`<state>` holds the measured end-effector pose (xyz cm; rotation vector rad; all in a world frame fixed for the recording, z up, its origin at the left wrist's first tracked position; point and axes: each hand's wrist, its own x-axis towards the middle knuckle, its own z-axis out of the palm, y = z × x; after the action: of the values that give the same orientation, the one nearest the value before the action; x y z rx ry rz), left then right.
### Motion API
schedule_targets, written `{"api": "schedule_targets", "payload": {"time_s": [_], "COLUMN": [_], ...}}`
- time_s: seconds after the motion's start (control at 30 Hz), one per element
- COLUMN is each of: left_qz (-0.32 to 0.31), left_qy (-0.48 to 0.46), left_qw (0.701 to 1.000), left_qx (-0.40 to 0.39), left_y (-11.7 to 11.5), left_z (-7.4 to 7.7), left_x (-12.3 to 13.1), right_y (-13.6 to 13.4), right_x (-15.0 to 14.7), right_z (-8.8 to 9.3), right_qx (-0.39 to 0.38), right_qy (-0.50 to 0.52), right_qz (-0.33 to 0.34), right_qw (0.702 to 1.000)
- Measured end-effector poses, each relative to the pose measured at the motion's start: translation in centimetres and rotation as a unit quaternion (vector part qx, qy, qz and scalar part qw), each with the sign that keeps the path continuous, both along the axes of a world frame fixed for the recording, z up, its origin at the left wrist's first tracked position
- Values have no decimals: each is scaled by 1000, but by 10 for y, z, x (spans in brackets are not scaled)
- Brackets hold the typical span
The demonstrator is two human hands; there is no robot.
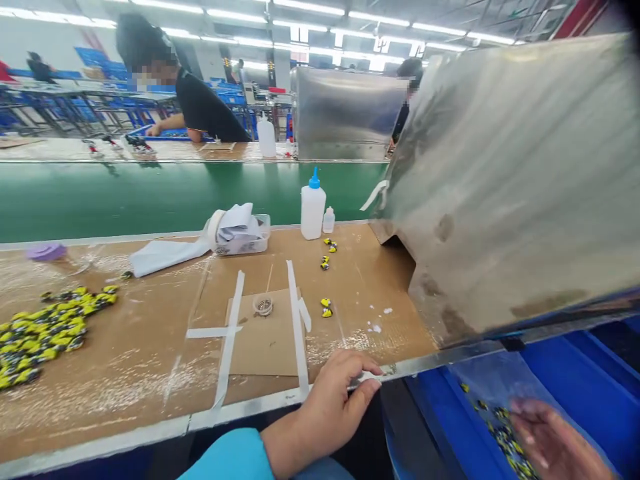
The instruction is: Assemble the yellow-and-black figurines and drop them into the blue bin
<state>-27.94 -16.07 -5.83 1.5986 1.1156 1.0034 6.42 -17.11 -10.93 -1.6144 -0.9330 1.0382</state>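
My left hand [333, 403] rests on the front edge of the bench, thumb and forefinger apart, holding nothing. At the lower right my right hand [555, 433], blurred, hovers over a blue bin [563, 367]. Its fingers look loosely stretched, and nothing shows in them. Beside those fingers, small yellow-and-black pieces [507, 437] lie on a clear plastic bag [493, 370] in the bin. Between the left hand and the bottles sit a few more such pieces [327, 308]. A taped cardboard square [265, 350] carries a small round cup [263, 305].
A heap of yellow-and-black pieces [45, 333] covers the bench's left. White cloth [170, 255] hangs from a plastic tub [243, 245]. A blue-capped bottle [313, 212] and a smaller bottle [329, 220] stand before the green belt [150, 200]. A metal hood [510, 193] blocks the right. A co-worker sits opposite.
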Motion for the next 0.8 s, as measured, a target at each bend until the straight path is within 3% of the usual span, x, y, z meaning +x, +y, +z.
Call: {"api": "schedule_targets", "payload": {"time_s": [0.07, 0.13, 0.2, 0.3, 0.43, 0.53, 0.8], "left_qz": [15, 29, 53, 95, 168, 201, 207], "left_qy": [-1, 2, 0, -20, -39, -48, -122], "left_qw": [1000, 999, 998, 993, 982, 975, 960], "left_qx": [-13, -26, -41, -62, -76, -81, -146], "left_y": [-1, -1, 1, 4, 10, 16, 35], "left_z": [-2, -4, -4, -5, -8, -12, -20], "left_x": [-2, -4, -8, -16, -33, -46, -59], "right_y": [6, 24, 51, 90, 113, 114, 102], "right_x": [-35, -84, -135, -197, -240, -256, -260], "right_z": [12, 26, 37, 42, 36, 32, 41], "right_qx": [-51, -91, -36, 68, 116, 126, 146], "right_qy": [52, 2, -69, -164, -331, -381, -369], "right_qz": [145, 308, 383, 361, 309, 302, 288], "right_qw": [987, 947, 921, 916, 884, 865, 872]}}
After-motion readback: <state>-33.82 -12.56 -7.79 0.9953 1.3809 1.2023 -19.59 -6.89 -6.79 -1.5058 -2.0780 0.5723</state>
